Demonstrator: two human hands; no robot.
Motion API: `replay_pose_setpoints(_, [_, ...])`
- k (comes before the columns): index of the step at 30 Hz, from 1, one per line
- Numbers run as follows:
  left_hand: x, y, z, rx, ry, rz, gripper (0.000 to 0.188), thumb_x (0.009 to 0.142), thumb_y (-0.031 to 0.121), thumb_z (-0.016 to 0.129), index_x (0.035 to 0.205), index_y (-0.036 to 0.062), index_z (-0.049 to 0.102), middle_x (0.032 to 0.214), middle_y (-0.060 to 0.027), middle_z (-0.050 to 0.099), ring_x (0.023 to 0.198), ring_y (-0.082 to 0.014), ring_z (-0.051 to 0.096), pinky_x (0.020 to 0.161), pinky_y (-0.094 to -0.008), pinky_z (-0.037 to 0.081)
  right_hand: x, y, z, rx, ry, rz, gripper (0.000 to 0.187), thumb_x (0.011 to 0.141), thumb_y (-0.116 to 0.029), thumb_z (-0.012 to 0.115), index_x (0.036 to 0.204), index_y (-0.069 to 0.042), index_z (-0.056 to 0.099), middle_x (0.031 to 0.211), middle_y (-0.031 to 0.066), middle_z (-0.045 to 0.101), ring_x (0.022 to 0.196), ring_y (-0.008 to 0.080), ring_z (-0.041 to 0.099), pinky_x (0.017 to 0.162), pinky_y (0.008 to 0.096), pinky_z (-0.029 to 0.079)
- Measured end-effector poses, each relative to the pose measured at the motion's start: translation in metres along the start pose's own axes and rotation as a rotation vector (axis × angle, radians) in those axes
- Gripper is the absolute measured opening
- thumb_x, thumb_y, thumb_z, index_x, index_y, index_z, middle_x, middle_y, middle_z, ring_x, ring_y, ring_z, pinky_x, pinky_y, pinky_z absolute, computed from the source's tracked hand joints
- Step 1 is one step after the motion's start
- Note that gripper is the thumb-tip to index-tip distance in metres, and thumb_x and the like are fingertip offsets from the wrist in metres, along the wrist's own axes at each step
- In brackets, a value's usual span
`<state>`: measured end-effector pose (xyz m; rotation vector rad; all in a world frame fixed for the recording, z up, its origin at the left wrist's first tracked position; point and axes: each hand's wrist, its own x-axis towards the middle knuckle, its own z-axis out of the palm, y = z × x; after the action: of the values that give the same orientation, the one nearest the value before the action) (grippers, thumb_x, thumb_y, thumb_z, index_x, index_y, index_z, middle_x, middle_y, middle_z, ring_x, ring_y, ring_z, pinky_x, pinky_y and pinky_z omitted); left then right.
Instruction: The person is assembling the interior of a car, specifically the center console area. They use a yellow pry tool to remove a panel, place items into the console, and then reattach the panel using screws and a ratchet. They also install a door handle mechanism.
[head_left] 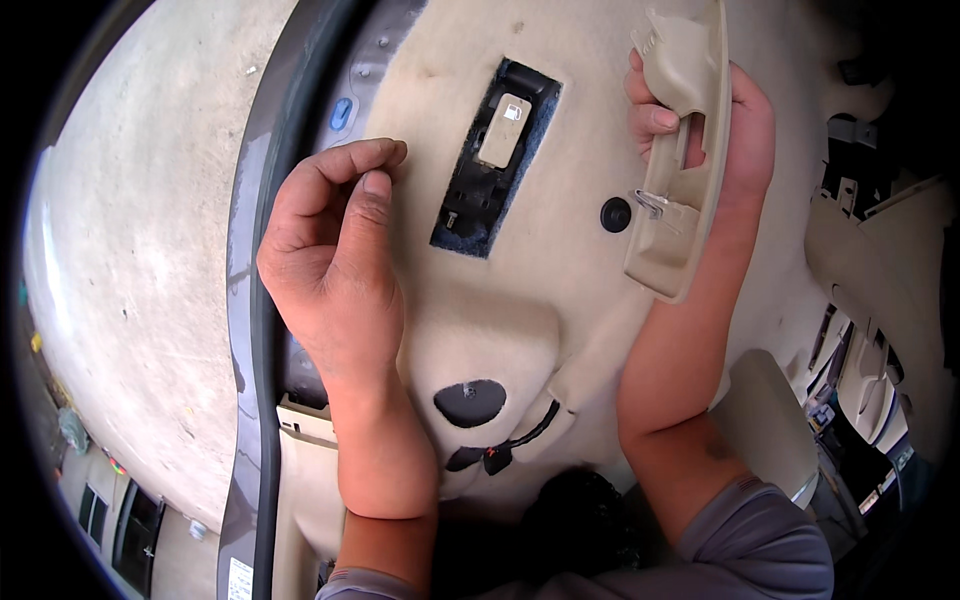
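My right hand (745, 135) grips a long beige plastic trim cover (685, 90) by its sides, its inner face showing with a rectangular opening and a metal clip near the lower end. My left hand (340, 240) is closed, thumb against curled fingers, over the door sill side; whatever it may pinch is too small to make out. Between both hands, a rectangular cutout (460, 215) in the beige carpet exposes a black base. On that base sits a beige fuel-lid release lever (504, 130) with a pump symbol. A bolt (451, 218) stands near its lower end.
A round black plug (616, 214) sits in the carpet beside the cover. Nearer me are a carpet hole (470, 402) and a dark cable with a connector (495, 459). The door sill with its black seal (262, 300) runs along the left, concrete ground (150, 200) beyond.
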<state>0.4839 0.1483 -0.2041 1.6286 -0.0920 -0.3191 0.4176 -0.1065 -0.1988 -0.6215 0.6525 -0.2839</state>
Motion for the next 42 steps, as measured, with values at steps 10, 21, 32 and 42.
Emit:
replay_pose_setpoints(10, [-0.010, 0.000, 0.010, 0.079, -0.154, 0.065, 0.015, 0.097, -0.004, 0.066, 0.111, -0.0058, 0.071, 0.111, -0.0147, 0.074, 0.105, -0.0202, 0.071, 0.098, -0.0322, 0.055, 0.008, -0.002, -0.037, 0.091, -0.259, 0.127, 0.031, 0.103, -0.020, 0.049, 0.110, 0.007, 0.059, 0.095, 0.0132, 0.058, 0.068, 0.0136, 0.053, 0.047, 0.0264, 0.053])
replay_pose_setpoints(21, [-0.025, 0.017, 0.025, 0.065, -0.708, 0.020, 0.091, 0.067, 0.030, 0.097, 0.141, -0.0014, 0.055, 0.111, -0.0165, 0.073, 0.096, -0.0243, 0.070, 0.083, -0.0342, 0.056, -0.007, 0.024, 0.030, -0.669, 0.267, 0.042, 0.059, 0.094, -0.020, 0.069, 0.140, 0.013, 0.053, 0.119, 0.0182, 0.068, 0.102, 0.0215, 0.067, 0.073, 0.0365, 0.057])
replay_pose_setpoints(32, [-0.022, 0.027, 0.023, -0.540, -0.424, -0.412, 0.061, 0.089, 0.020, 0.082, 0.135, -0.0083, 0.055, 0.109, -0.0146, 0.073, 0.093, -0.0211, 0.071, 0.088, -0.0332, 0.056, 0.003, 0.034, 0.028, -0.996, 0.273, -0.043, 0.037, 0.097, -0.026, 0.064, 0.113, 0.006, 0.059, 0.098, 0.0094, 0.059, 0.090, 0.0190, 0.060, 0.082, 0.0345, 0.054])
replay_pose_setpoints(42, [-0.019, 0.009, 0.037, -0.256, -0.481, 0.032, 0.059, 0.095, 0.024, 0.079, 0.140, -0.0043, 0.052, 0.110, -0.0096, 0.070, 0.092, -0.0153, 0.066, 0.084, -0.0298, 0.054, -0.039, 0.011, 0.024, -1.270, -0.606, -0.576, 0.059, 0.071, 0.008, 0.069, 0.130, 0.005, 0.062, 0.113, 0.0215, 0.065, 0.105, 0.0357, 0.064, 0.097, 0.0350, 0.051])
